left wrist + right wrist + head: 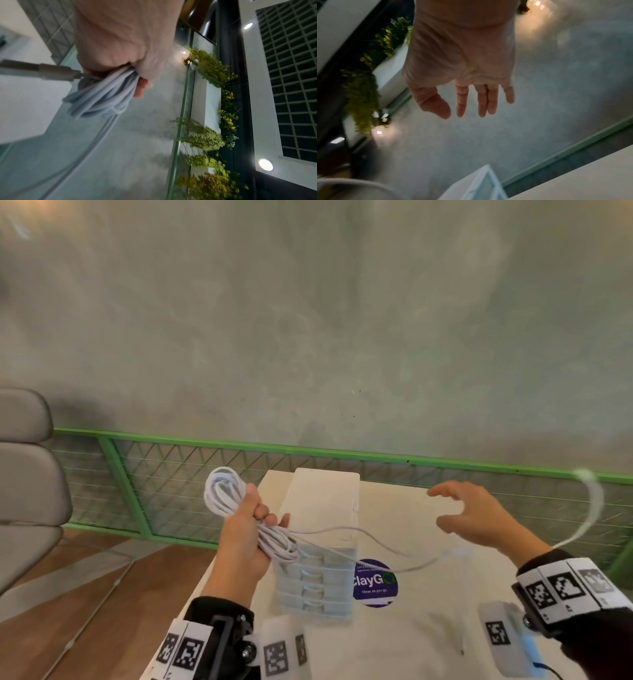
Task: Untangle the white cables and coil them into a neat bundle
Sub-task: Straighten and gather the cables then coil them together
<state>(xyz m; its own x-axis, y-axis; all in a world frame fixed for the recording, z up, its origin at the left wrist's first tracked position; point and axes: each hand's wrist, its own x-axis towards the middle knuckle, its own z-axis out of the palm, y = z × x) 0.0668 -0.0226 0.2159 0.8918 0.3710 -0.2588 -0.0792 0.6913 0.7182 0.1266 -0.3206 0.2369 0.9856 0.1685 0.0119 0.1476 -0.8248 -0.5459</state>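
Observation:
My left hand (pixel 251 520) grips a coil of white cable (pixel 224 491) above the table's left side; loops stick out above and below the fist. The left wrist view shows the same bundle (pixel 102 97) squeezed in my curled fingers, with a plug end (pixel 51 72) poking out to the left. One loose strand (pixel 359 546) trails from the coil rightward, sags over the table and ends blurred near my right wrist. My right hand (pixel 459 508) hovers open above the table's right part, fingers spread, holding nothing; the right wrist view confirms an empty palm (pixel 462 67).
A clear plastic drawer box (pixel 322 542) stands on the white table (pixel 411 628) just right of my left hand, beside a round purple sticker (pixel 375 582). A green mesh railing (pixel 171 474) runs behind the table. A grey chair (pixel 27 474) stands at the left.

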